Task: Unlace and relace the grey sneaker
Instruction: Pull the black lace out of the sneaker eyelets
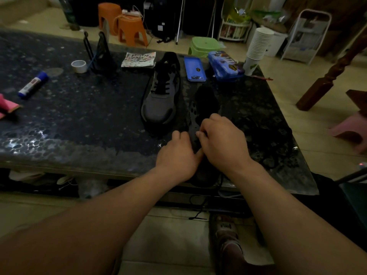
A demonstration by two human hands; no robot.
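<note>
At the near edge of the tabletop [79, 116], right of its middle, lies the dark grey sneaker [205, 102] of the task, toe toward the person. Its row of eyelets shows as pale holes. One black lace [198, 208] hangs from it over the near edge toward the floor. The left hand [176, 155] has its fingers curled against the sneaker's left side. The right hand [220, 139] has its fingers bent and pinching at the eyelet row; whether lace lies between them cannot be told in the dim light.

Just beside it, to the left and farther in, lies one laced sneaker [160, 96], making two sneakers in all. The small white logo on its tongue is too small to read.

Along the far edge stand one patterned sheet [139, 59], one blue tray [194, 68] and one blue box [226, 65] with a printed picture. One stack of white paper cups [258, 46] stands at the far right corner. Toward the far left are one tape roll [79, 66] and one black stand [101, 54]. Near the left edge lies one glue stick [33, 84], its red-and-white label unreadable.

On the floor beyond are two orange stools [132, 28] and one green stool [204, 45], with one pink stool [353, 128] at the right. Below the near edge is one strapped shoe [228, 241], its lettering blurred.
</note>
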